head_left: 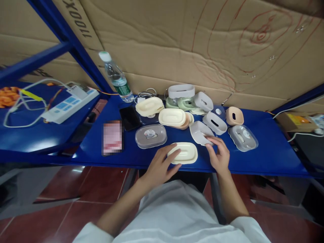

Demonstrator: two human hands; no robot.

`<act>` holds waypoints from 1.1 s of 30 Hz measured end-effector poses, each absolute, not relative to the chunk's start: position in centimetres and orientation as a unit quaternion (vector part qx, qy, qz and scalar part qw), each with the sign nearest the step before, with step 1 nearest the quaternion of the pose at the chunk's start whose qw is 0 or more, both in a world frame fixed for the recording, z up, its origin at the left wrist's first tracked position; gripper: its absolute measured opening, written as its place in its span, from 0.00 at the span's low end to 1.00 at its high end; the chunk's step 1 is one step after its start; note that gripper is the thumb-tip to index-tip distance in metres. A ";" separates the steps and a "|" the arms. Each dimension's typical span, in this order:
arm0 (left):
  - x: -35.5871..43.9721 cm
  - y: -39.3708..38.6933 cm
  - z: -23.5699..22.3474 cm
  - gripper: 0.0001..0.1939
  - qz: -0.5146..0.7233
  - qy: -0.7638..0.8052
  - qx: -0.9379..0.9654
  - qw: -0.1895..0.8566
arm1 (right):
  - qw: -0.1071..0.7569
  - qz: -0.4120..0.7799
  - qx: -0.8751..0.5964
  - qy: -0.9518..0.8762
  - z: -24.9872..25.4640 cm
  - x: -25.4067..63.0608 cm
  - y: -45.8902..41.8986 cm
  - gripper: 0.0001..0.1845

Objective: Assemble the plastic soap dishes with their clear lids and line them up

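Note:
A cream oval plastic dish (188,156) lies flat near the table's front edge. My left hand (162,162) rests at the dish's left side, its fingers spread, with some reaching over the dish. To the right of it, my right hand (219,155) has thumb and fingers at the near right edge of a pale grey plastic box (198,131), which looks tilted; the fingers partly hide that edge. Just behind the right hand stands another pale grey box (215,124) with a dark slot. Left of the dish is a clear plastic lid (151,136) with a round label.
Cream dishes (172,116), green parts (186,103) and more grey boxes (181,90) crowd the back. A peach box (235,115) and clear lid (243,138) lie right. A phone (129,118), blurred card (112,137), water bottle (117,79) and power strip (71,104) are left.

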State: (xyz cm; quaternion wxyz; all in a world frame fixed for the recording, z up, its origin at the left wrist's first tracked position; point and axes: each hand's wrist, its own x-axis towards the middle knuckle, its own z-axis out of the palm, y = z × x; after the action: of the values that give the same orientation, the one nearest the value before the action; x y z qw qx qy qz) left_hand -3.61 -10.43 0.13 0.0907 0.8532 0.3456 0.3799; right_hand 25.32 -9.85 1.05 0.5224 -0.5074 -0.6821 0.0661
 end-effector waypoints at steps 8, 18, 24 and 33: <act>1.3 -5.3 3.3 0.28 0.253 0.271 0.928 0.025 | 0.502 -0.006 -0.543 -0.673 1.4 25.5 -9.2 0.12; 1.2 -4.8 1.0 0.29 0.193 0.291 0.934 0.078 | 0.480 -0.066 -0.554 -0.677 -0.4 26.2 -7.8 0.11; 1.4 -3.8 1.2 0.28 0.176 0.300 0.933 0.088 | 0.512 -0.157 -0.531 -0.657 -0.2 26.2 -7.9 0.12; -5.6 -11.9 -0.8 0.31 0.305 0.404 0.853 0.125 | 0.432 -0.088 -0.465 -0.767 -2.5 22.0 -14.9 0.20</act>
State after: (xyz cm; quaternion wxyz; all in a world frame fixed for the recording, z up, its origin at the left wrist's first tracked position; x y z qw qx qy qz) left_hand -5.62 -11.87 -0.81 0.1249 0.8532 0.4044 0.3048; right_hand 22.00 -14.92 -2.49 0.4323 -0.4654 -0.7674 -0.0875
